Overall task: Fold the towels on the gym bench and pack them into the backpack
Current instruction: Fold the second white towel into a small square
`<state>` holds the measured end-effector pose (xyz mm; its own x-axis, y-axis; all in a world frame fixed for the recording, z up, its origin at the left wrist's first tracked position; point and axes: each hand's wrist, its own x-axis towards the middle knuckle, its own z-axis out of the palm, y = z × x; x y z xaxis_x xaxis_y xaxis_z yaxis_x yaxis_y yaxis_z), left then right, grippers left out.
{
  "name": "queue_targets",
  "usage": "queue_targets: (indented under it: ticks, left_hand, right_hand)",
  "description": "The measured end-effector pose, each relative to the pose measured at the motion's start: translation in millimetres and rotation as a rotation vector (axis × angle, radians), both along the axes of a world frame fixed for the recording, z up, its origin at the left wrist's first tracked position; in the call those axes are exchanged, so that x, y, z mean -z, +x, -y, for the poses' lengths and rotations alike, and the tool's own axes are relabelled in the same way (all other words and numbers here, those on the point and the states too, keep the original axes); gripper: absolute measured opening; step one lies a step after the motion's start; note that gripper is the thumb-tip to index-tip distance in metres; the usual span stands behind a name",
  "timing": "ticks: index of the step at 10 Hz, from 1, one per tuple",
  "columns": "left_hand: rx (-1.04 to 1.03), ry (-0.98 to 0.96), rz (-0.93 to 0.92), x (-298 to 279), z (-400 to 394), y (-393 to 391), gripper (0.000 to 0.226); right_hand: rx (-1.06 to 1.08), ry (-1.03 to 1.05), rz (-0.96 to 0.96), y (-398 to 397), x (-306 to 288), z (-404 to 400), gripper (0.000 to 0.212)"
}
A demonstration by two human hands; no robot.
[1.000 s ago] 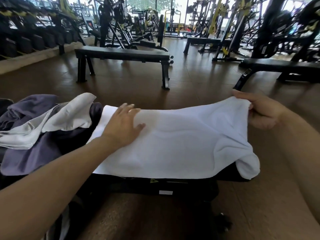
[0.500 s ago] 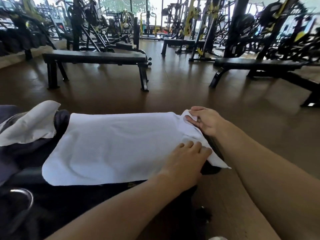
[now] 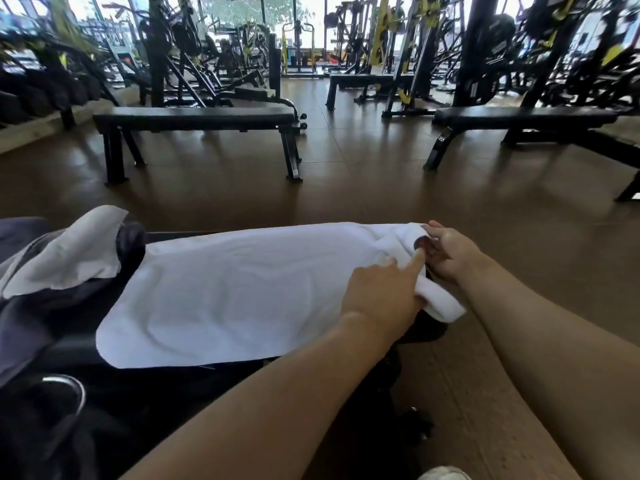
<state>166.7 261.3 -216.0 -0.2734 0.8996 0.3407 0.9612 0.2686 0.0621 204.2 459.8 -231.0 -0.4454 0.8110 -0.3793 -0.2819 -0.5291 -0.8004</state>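
Observation:
A white towel [image 3: 242, 292] lies spread flat along the black gym bench [image 3: 427, 329] in front of me. Both hands are at its right end, where the cloth is bunched and hangs off the pad. My left hand [image 3: 381, 292] grips the near part of that end, with its index finger stretched out towards the right hand. My right hand [image 3: 448, 252] pinches the far right corner. A dark bag-like shape with a metal ring [image 3: 64, 393] sits low at the left; whether it is the backpack I cannot tell.
A heap of dark grey cloth [image 3: 38, 306] with a light grey towel [image 3: 72, 254] on top covers the bench's left end. Two more black benches [image 3: 197, 116] [image 3: 523, 116] stand across the brown floor, with weight machines behind. A white shoe tip [image 3: 443, 474] shows at the bottom.
My left hand went from the towel's left part to its right end and took hold there. My right hand lowered its corner onto the bench end and now pinches it.

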Motion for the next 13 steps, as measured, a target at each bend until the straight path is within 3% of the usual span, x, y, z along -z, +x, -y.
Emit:
queue_targets:
  ticks: [1, 3, 4, 5, 7, 8, 9, 10, 11, 12, 13]
  left_hand:
    - [-0.052, -0.117, -0.054, -7, 0, 8, 0.026]
    - [0.002, 0.019, -0.001, 1, 17, 23, 0.038]
    - [0.039, 0.13, 0.07, -4, 24, 32, 0.039]
    - [0.036, 0.129, 0.359, -17, 28, 46, 0.031]
    - [0.034, 0.155, 1.21, -28, 22, 60, 0.042]
    - [0.055, 0.133, 1.37, -37, 28, 66, 0.058]
    - [0.062, 0.177, 1.431, -46, 47, 59, 0.062]
    - [-0.025, 0.271, 1.461, -49, 82, 35, 0.057]
    - [-0.142, 0.372, 1.458, -46, 131, 0, 0.032]
    - [-0.168, 0.355, 1.548, -40, 176, -27, 0.022]
    - [-0.216, 0.106, 1.626, -30, 210, -53, 0.021]
  right_hand:
    - [-0.066, -0.014, 0.013, 6, 2, 1, 0.009]
    - [-0.068, 0.039, 0.148, 19, 1, 4, 0.047]
    - [-0.081, 0.105, 0.211, 23, -4, 11, 0.043]
    - [-0.114, 0.192, 0.267, 27, -15, 5, 0.042]
    - [0.111, 0.394, 0.293, 33, -62, -7, 0.046]
    - [0.37, 0.412, 0.223, 23, -102, -15, 0.037]
    - [0.383, 0.463, 0.071, 0, -130, -1, 0.039]
    - [0.314, 0.597, -0.132, -30, -143, 43, 0.027]
    - [0.28, 0.544, -0.242, -76, -145, 96, 0.024]
    - [0.149, 0.656, -0.077, -119, -123, 137, 0.024]
    - [-0.116, 0.831, 0.106, -156, -94, 167, 0.023]
